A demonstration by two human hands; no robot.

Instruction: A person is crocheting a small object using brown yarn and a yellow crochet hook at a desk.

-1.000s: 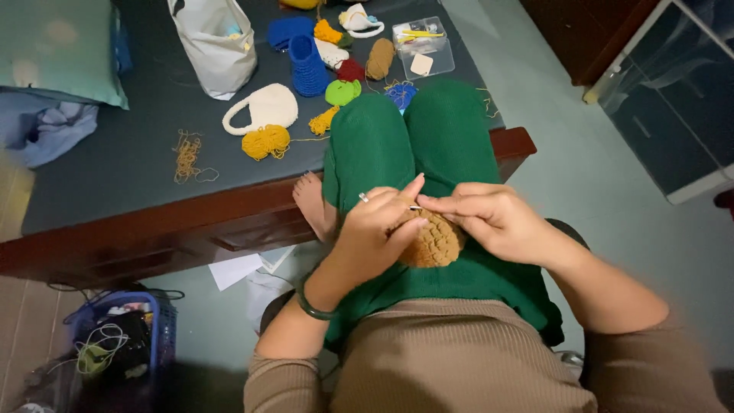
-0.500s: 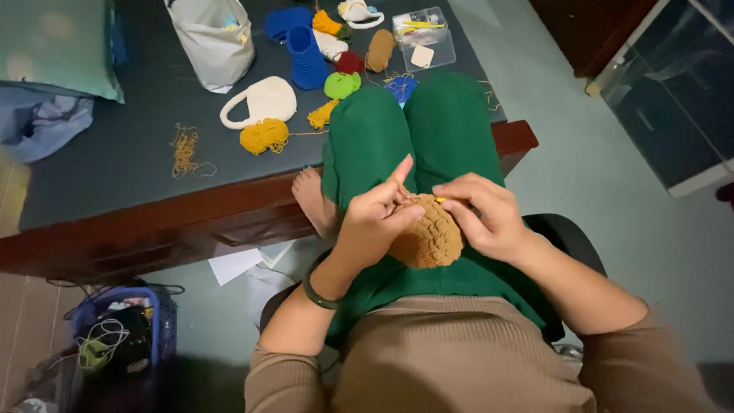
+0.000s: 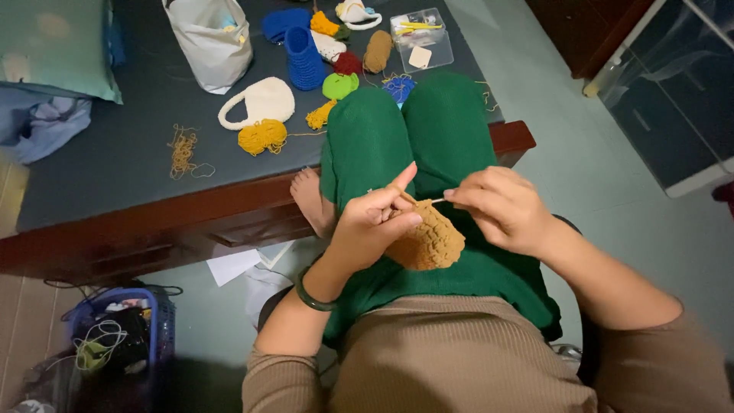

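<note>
My left hand [image 3: 376,222] grips a brown crocheted piece [image 3: 425,239] over my lap, with a strand of yarn running over its raised forefinger. A dark green bangle sits on that wrist. My right hand [image 3: 501,208] pinches a thin crochet hook [image 3: 436,201] whose tip meets the top edge of the brown piece. Both hands hover above my green trousers [image 3: 428,138], legs propped on the bed edge.
On the dark bedsheet [image 3: 130,145] lie a white bag [image 3: 210,38], a cream crocheted purse [image 3: 260,103], yellow yarn [image 3: 262,136], blue, green and red crocheted pieces, and a clear plastic box [image 3: 422,37]. A blue basket [image 3: 115,336] stands on the floor at lower left.
The hands have drawn slightly apart. My right hand moved right, pulling the hook out from the piece, and my left forefinger lifted with the yarn.
</note>
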